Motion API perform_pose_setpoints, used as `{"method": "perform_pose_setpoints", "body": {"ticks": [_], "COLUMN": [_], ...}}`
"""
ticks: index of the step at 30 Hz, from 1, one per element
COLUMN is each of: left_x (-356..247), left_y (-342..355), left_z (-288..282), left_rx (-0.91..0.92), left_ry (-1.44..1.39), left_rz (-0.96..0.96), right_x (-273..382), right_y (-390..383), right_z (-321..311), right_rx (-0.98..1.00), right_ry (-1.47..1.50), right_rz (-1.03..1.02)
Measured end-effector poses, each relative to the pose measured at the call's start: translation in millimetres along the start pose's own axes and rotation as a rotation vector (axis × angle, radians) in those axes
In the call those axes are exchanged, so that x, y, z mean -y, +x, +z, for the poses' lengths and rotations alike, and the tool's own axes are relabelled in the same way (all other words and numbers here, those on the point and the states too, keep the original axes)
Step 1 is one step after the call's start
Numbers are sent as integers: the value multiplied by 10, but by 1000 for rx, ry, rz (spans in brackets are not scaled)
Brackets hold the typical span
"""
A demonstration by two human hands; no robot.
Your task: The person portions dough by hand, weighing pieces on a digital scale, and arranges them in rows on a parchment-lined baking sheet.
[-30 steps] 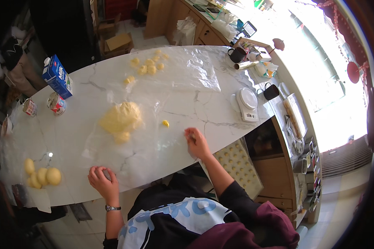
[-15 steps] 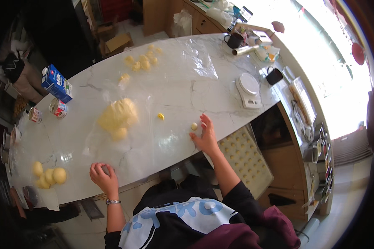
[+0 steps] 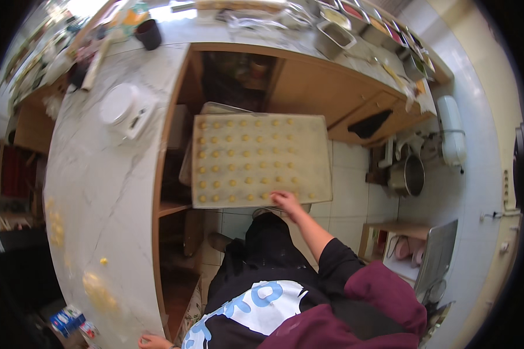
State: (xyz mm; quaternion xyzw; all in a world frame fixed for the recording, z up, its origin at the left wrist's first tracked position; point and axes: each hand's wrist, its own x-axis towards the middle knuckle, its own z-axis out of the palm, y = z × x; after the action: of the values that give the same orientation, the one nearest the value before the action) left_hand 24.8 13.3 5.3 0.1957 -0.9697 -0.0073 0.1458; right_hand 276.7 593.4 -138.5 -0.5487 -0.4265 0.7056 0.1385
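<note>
White scale (image 3: 122, 109), dark cup (image 3: 148, 36) left of tray (image 3: 315, 145)

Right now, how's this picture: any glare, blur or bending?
Head view: glare bleaches the top edge near the dark cup; the yellow dough at lower left looks smeared, the tray slightly soft; the wooden cabinet bows along its top, and the corners go black.

Pale wall (image 3: 474, 232), white tiled floor (image 3: 349, 212), wooden cabinets (image 3: 314, 87) (pale-topped)
</note>
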Motion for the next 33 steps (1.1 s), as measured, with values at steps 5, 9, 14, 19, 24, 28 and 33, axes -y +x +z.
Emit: {"method": "perform_pose_setpoints", "body": {"ticks": [5, 9, 14, 19, 24, 28, 33], "left_x": [-334, -236, -189, -121, -98, 149, -424], "left_y": [-159, -49, 56, 45, -9, 46, -36], "left_z": [-85, 162, 173, 154, 185, 180, 54], "left_rx": [-331, -386, -634, -504, -389, -411, -166], "left_ry": [93, 147, 306, 159, -95, -259, -319], "left_rz": [-164, -86, 110, 59, -117, -1, 163], "right_x": [-459, -517, -642, -468, -138, 1011, 1873], "right_y": [356, 524, 745, 620, 560, 254, -399], "right_z": [-1208, -1382, -1476, -1427, -1054, 494, 2740], "right_rx": [-541, -622, -600, -649, -654, -358, 336], "right_ry": [-338, -428, -582, -611, -441, -374, -589], "right_rz": [-18, -180, -299, -257, -480, -720, -1241]}}
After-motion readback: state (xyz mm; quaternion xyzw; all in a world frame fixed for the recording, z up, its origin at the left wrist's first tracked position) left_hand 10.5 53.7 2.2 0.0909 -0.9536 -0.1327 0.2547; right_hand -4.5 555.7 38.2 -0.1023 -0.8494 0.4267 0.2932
